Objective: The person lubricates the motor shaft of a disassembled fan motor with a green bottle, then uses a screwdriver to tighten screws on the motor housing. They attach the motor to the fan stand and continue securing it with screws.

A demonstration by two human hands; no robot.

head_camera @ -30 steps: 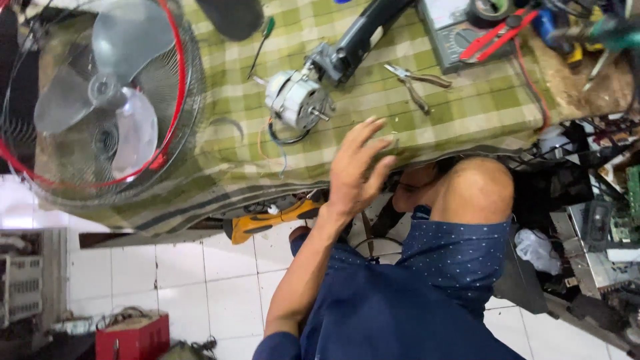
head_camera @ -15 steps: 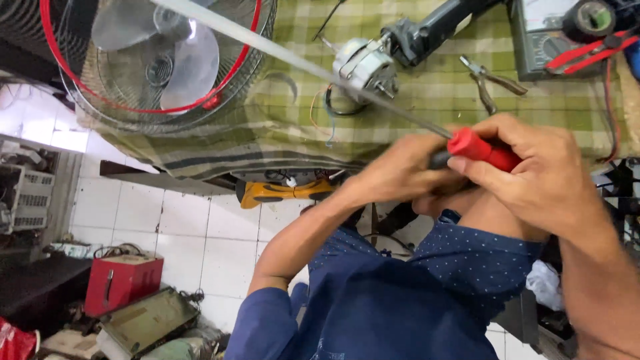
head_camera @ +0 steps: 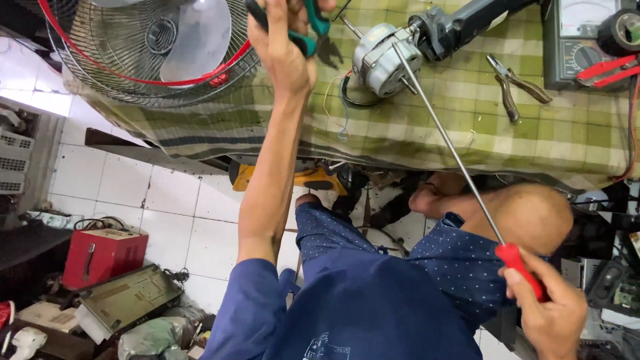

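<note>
My left hand (head_camera: 288, 48) reaches up over the green checked tablecloth (head_camera: 467, 127) and grips the green handles of a pair of scissors or pliers (head_camera: 301, 32). A small grey fan motor (head_camera: 385, 60) with loose wires lies just right of that hand. My right hand (head_camera: 548, 313) is low at the right, closed on the red handle of a long screwdriver (head_camera: 460, 167). Its thin metal shaft runs up and left, and the tip rests near the motor. My bare knee (head_camera: 530, 215) shows below the table edge.
A fan guard with a red rim and blades (head_camera: 157, 50) lies at the table's left. Grey pliers (head_camera: 515, 87), a meter (head_camera: 579, 40) and a tape roll (head_camera: 623, 30) sit at the right. A red box (head_camera: 103, 257) and clutter stand on the white tiled floor.
My left hand has left the screwdriver and reached up to the green-handled tool. My right hand has drawn back and down with the screwdriver. The view has shifted right.
</note>
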